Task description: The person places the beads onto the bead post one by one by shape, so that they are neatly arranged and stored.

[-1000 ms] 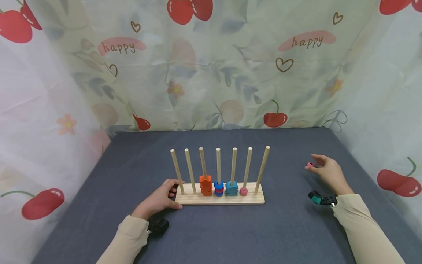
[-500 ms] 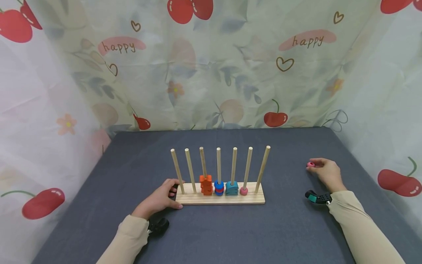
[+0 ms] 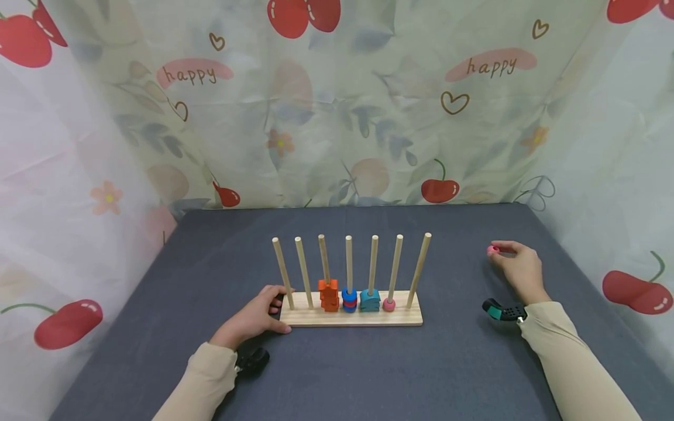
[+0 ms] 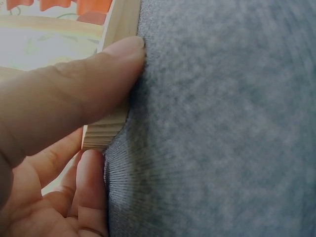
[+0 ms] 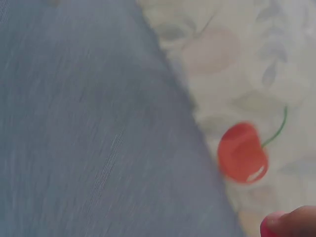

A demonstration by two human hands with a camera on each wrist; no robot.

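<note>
A wooden peg board with several upright pegs stands mid-table. My left hand grips its left end. In the left wrist view the thumb lies along the board's front edge, with the other fingers at its end. Out to the right, my right hand pinches a pink bead above the table, apart from the board. Only a sliver of that bead and a fingertip show in the right wrist view.
On the pegs sit orange pieces, blue and red rings, teal pieces and another pink bead. The dark cloth-covered table ends at a patterned curtain behind and at both sides.
My right hand has lifted away from the table's right side, moving slightly left and farther back with the pink bead. My left hand and the peg board have stayed in place.
</note>
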